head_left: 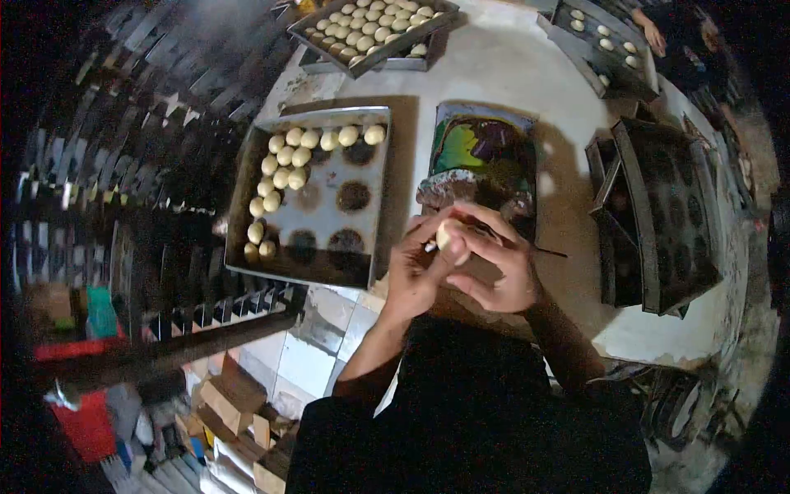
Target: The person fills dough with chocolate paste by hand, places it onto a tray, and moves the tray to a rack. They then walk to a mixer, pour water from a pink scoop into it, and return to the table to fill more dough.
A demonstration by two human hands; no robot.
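Close in front of my body, both hands meet around a small pale dough ball point(445, 236). My left hand point(411, 272) cups it from the left, its fingers curled and partly hidden. From the other side my right hand point(504, 267) bends its fingers over the ball, with the thumb by it. Just beyond the hands is a shallow container point(485, 140) with a green, yellow and purple inside and a brown, crumbly mass point(461, 189). To its left, a square metal tray point(329, 218) bears several round dough balls point(285, 156) along its far and left sides.
A full tray of dough balls point(370, 29) rests on another at the far end of the table point(485, 49). Dark metal trays point(666, 214) lean together at right. Another person's hand point(654, 37) is near a tray point(609, 49) at far right. Cardboard boxes point(234, 395) lie below left.
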